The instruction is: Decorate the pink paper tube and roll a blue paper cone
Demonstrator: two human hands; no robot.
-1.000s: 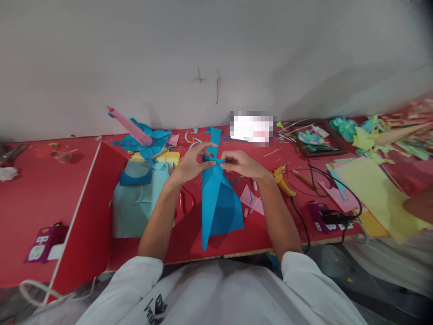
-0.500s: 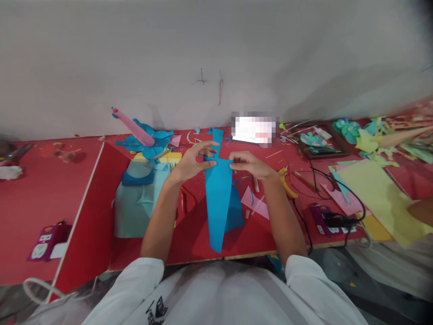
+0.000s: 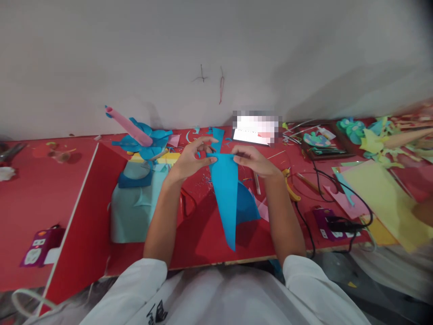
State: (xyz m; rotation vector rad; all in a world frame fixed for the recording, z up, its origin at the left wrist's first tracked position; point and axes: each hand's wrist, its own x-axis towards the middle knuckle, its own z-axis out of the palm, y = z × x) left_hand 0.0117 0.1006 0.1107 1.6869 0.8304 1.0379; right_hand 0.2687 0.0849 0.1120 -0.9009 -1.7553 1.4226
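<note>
The thumb of the left hand [image 3: 191, 159] is pinching the top left corner of a blue paper [image 3: 225, 194], and a finger is curving out above it. The right hand [image 3: 256, 161] is pinching the top right corner between thumb and finger. So the 2 hands are holding the paper up by its top edge, over the middle of the red table [image 3: 203, 243]. Its long part is hanging down to a narrow tip, and a wide blue flap is showing behind it, on the right. Just past the fingers, a blue strip [image 3: 218, 134] is lying flat. Red handles [image 3: 186, 203] are resting near the left arm. A yellow glue gun [image 3: 291, 186] is lying beside the right arm. Farther off, 1 bright screen [image 3: 255, 131] is standing by the wall, and 1 pink tube [image 3: 130, 127] is leaning over blue petals [image 3: 160, 136].
</note>
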